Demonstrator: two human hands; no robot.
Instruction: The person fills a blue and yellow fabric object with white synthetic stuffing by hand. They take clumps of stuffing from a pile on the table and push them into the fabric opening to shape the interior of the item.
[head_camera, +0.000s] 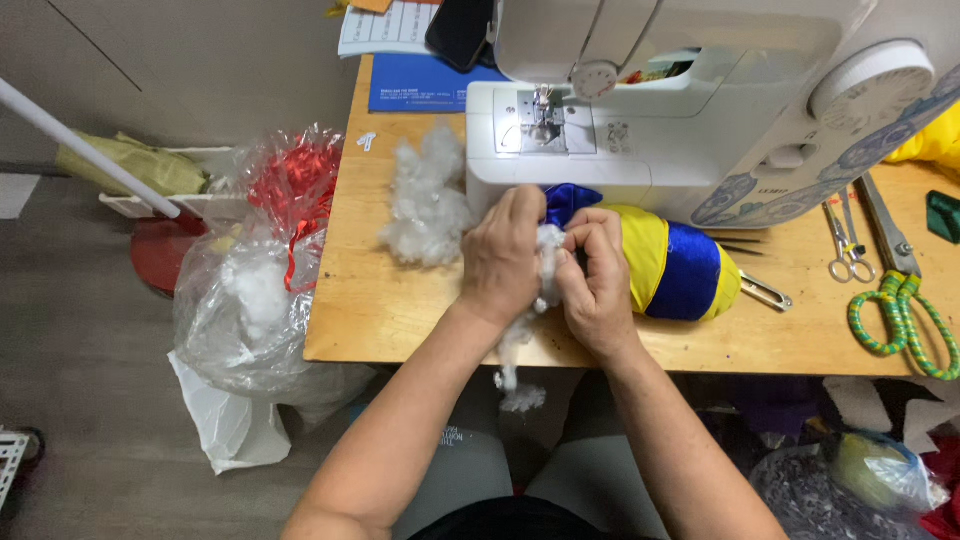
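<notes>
Both hands are at the front edge of the light wooden table (400, 320), right before the white sewing machine (700, 110). The left hand (503, 258) curls its fingers around a wad of white fluffy stuffing (548, 250). The right hand (598, 280) pinches shut on the open end of the shiny blue-and-yellow satin pouch (680, 270) lying there. Loose stuffing (425, 205) sits just left; green-handled scissors (900, 310) lie well apart.
</notes>
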